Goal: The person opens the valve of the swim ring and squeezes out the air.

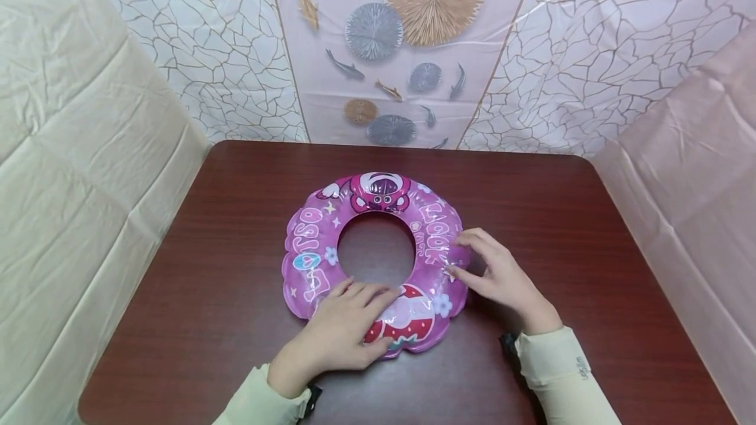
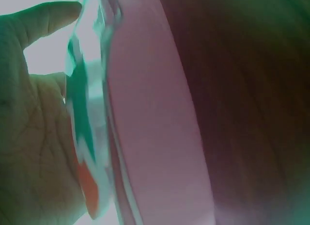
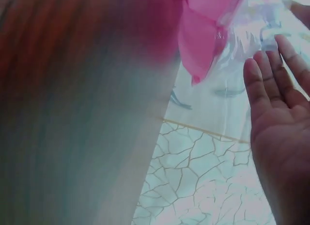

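Observation:
A purple-pink inflatable swim ring (image 1: 310,235) lies flat on the table, printed with a pink bear, white lettering, small flowers and a strawberry pattern. Across its near-left part rests my left hand (image 1: 339,326), fingers spread over the top and thumb at the near edge. My right hand (image 1: 504,274) touches the ring's right side with its fingertips and thumb, fingers loosely bent. In the left wrist view the palm (image 2: 36,128) faces the ring's pink side (image 2: 152,108). The right wrist view shows the open palm (image 3: 281,118) beside the ring's scalloped pink edge (image 3: 198,50).
The dark red-brown wooden table (image 1: 207,281) has rounded far corners. Behind it hangs a patterned backdrop (image 1: 378,97) with fish and round motifs. Pale padded panels stand at the left (image 1: 77,149) and right (image 1: 679,143).

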### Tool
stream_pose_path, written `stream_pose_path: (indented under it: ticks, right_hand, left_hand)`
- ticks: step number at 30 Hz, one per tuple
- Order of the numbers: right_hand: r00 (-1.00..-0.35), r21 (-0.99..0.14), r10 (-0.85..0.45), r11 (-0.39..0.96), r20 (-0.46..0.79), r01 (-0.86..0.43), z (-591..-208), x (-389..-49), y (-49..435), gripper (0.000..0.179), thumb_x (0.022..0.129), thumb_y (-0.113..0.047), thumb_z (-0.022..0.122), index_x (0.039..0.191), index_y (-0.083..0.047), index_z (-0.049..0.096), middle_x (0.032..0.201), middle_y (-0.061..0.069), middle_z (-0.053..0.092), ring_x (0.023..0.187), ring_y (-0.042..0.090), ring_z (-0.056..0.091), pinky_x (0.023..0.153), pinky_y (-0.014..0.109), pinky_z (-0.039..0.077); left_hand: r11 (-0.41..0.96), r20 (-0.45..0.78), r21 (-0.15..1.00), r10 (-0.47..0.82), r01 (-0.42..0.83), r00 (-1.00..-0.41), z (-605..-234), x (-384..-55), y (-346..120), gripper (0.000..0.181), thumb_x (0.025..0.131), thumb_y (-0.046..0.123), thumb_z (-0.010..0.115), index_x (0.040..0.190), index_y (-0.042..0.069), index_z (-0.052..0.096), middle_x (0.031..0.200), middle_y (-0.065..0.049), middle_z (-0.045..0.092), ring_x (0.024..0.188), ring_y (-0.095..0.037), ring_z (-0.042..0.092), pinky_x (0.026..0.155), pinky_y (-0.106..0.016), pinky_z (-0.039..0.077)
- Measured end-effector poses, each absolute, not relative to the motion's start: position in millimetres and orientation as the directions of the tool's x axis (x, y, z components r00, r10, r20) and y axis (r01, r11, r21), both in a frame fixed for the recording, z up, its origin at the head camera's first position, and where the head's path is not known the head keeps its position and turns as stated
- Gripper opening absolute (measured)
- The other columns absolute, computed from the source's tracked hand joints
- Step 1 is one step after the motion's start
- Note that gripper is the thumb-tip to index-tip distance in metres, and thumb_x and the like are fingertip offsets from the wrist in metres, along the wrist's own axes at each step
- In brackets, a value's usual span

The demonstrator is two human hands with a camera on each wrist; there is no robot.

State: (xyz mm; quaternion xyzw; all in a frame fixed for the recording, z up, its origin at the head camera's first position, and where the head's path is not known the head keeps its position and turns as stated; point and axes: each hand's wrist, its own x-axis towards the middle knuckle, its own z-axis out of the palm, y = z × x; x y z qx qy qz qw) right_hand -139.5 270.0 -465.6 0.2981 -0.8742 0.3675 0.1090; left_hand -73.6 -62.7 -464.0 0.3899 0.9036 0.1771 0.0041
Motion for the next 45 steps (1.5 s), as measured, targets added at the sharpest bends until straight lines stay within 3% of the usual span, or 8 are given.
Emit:
stream_pose_path:
  ticks: [6,12,15,18,24,27,35,45]
  right_hand:
    - [-0.812,-0.572,-0.504,0.589,0.293,-0.571,-469.1,-141.5,265.5,0.047,0.082,-0.026,0.085,0.123,-0.014,0.065,0.118,-0.005,0.061,0.107,0.011,0.058,0.097,0.022,0.048]
    - [-0.818,-0.564,-0.512,0.607,0.263,-0.561,-468.7,-142.4,263.7,0.043,0.082,-0.026,0.085,0.118,-0.014,0.066,0.109,-0.005,0.062,0.095,0.014,0.059,0.084,0.036,0.056]
    - [-0.826,-0.57,-0.51,0.614,0.24,-0.545,-466.7,-142.5,262.5,0.04,0.082,-0.025,0.086,0.115,-0.014,0.067,0.105,-0.004,0.064,0.091,0.014,0.059,0.08,0.036,0.057]
    - [-0.832,-0.582,-0.51,0.617,0.219,-0.531,-465.0,-143.2,260.2,0.038,0.081,-0.023,0.086,0.113,-0.013,0.069,0.104,-0.003,0.067,0.091,0.013,0.061,0.082,0.036,0.057]
    - [-0.835,-0.584,-0.512,0.621,0.201,-0.522,-466.0,-145.3,258.7,0.034,0.082,-0.021,0.086,0.111,-0.01,0.072,0.106,-0.002,0.07,0.094,0.014,0.064,0.086,0.037,0.057]
    - [-0.835,-0.584,-0.514,0.623,0.197,-0.521,-465.8,-145.9,258.7,0.034,0.082,-0.021,0.086,0.11,-0.009,0.072,0.106,-0.002,0.071,0.095,0.014,0.064,0.086,0.038,0.057]
    - [-0.823,-0.552,-0.542,0.64,0.169,-0.535,-466.9,-146.2,259.5,0.033,0.084,-0.02,0.083,0.113,-0.009,0.071,0.109,-0.001,0.069,0.096,0.013,0.063,0.088,0.037,0.057]
    - [-0.83,-0.569,-0.539,0.643,0.14,-0.513,-469.1,-143.6,258.0,0.037,0.085,-0.023,0.083,0.116,-0.007,0.07,0.111,0.001,0.069,0.099,0.014,0.064,0.09,0.04,0.056]
  left_hand:
    - [0.63,0.174,0.224,0.725,0.743,-0.667,-468.0,-70.9,-45.2,0.076,0.095,0.067,0.048,0.153,0.018,0.042,0.146,-0.006,0.051,0.13,-0.024,0.052,0.108,-0.048,0.041]
    - [0.642,0.154,0.202,0.725,0.74,-0.671,-467.0,-71.6,-34.8,0.073,0.096,0.058,0.053,0.154,0.015,0.04,0.148,-0.008,0.049,0.132,-0.024,0.051,0.109,-0.046,0.042]
    - [0.638,0.152,0.197,0.73,0.744,-0.666,-466.0,-72.4,-25.9,0.075,0.093,0.051,0.057,0.155,0.013,0.038,0.151,-0.01,0.046,0.133,-0.024,0.05,0.111,-0.043,0.041]
    - [0.641,0.145,0.187,0.731,0.744,-0.667,-466.3,-72.6,-20.2,0.078,0.094,0.056,0.054,0.156,0.014,0.036,0.155,-0.011,0.043,0.134,-0.025,0.05,0.11,-0.044,0.042]
    - [0.681,0.184,0.124,0.699,0.722,-0.691,-468.3,-73.9,-16.7,0.077,0.097,0.071,0.029,0.153,0.021,0.043,0.154,-0.005,0.045,0.143,-0.028,0.037,0.109,-0.067,0.029]
    - [0.693,0.202,0.118,0.685,0.712,-0.7,-468.7,-75.1,-16.3,0.075,0.097,0.071,0.025,0.151,0.024,0.047,0.152,-0.002,0.047,0.144,-0.029,0.034,0.104,-0.075,0.024]
    - [0.667,0.171,0.148,0.71,0.73,-0.683,-470.4,-78.3,-17.0,0.073,0.095,0.069,0.04,0.152,0.023,0.045,0.151,-0.002,0.047,0.13,-0.021,0.05,0.102,-0.05,0.044]
    - [0.64,0.14,0.223,0.725,0.735,-0.674,-472.9,-76.3,-19.4,0.073,0.098,0.064,0.044,0.155,0.018,0.041,0.156,-0.005,0.043,0.14,-0.02,0.044,0.11,-0.046,0.041]
